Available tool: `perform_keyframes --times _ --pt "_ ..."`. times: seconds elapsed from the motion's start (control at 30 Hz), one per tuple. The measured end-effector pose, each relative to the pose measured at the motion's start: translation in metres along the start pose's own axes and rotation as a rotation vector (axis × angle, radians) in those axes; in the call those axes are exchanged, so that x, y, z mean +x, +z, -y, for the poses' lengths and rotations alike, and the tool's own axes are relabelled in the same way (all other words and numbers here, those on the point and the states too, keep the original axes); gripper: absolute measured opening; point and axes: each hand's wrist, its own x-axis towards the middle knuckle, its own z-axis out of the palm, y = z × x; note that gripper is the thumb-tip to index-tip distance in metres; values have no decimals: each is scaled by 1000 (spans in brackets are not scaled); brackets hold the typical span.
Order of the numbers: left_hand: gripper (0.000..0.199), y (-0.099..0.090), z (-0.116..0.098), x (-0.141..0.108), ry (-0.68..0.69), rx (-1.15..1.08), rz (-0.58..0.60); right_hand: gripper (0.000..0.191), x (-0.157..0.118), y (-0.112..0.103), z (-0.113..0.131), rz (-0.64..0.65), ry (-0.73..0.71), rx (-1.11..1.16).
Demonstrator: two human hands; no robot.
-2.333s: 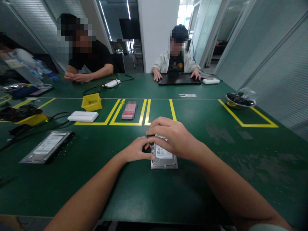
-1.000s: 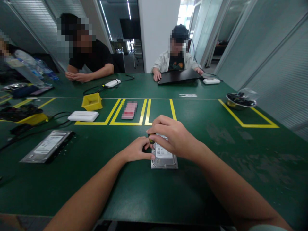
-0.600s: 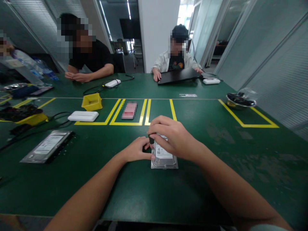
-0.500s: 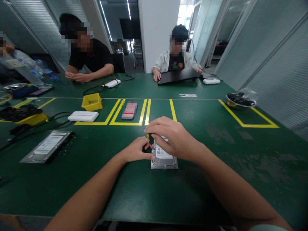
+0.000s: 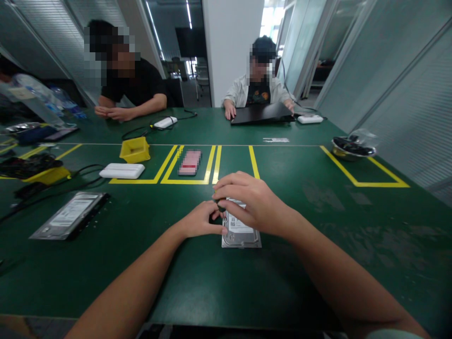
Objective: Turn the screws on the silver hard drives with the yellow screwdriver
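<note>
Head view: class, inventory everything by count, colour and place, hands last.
Table: 1, green, foreground
Tape outlines: several, yellow, on table
Rectangular metal hard drives: 2, silver, centre and left
Small screwdriver: 1, black and yellow, over centre drive
Open plastic bins: 2, yellow, left
Oblong plastic devices: 3, white, two left, one far right
Flat rectangular object: 1, pink, centre
Thin panel: 1, black, far side
Round metal bowl: 1, silver, right
Cables: several, black, left
Plastic bottles: uncountable, clear, far left
People: 3, varied clothing, around table
Left hand: 1, bare, beside centre drive
Right hand: 1, bare, holding screwdriver

Dim room, bright window behind
</note>
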Motion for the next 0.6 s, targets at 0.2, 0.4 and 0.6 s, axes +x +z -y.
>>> perform_keyframes --times 0.2,0.4,0.6 --pt "46 -1 -3 0 14 8 3 25 -1 2 -2 -1 -22 12" --pt "46 1 0 0 12 2 3 22 -2 3 -1 -17 32 17" --pt "48 1 2 0 20 33 2 19 -1 1 -1 -3 31 -24"
